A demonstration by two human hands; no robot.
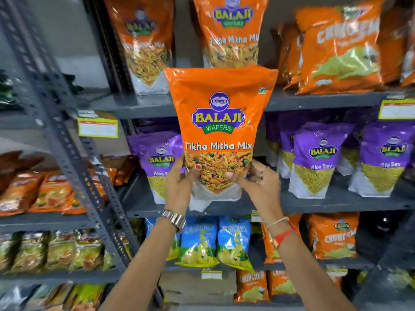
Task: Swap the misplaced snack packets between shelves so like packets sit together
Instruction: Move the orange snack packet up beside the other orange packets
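I hold an orange Tikha Mitha Mix packet (219,122) upright in front of the grey shelves. My left hand (179,185) grips its lower left side and my right hand (258,182) its lower right, thumbs on the front. The packet's top reaches the upper shelf (314,101), where two more orange Tikha Mitha Mix packets (229,30) stand. Behind it, the middle shelf (336,204) carries purple Aloo Sev packets (314,158), one (157,162) just left of my hands.
Orange Crunchex packets (341,48) fill the upper shelf's right side. Blue packets (215,239) and orange packets (334,236) sit on the shelf below my hands. A slotted grey upright (67,140) separates a left rack holding other snacks (45,194).
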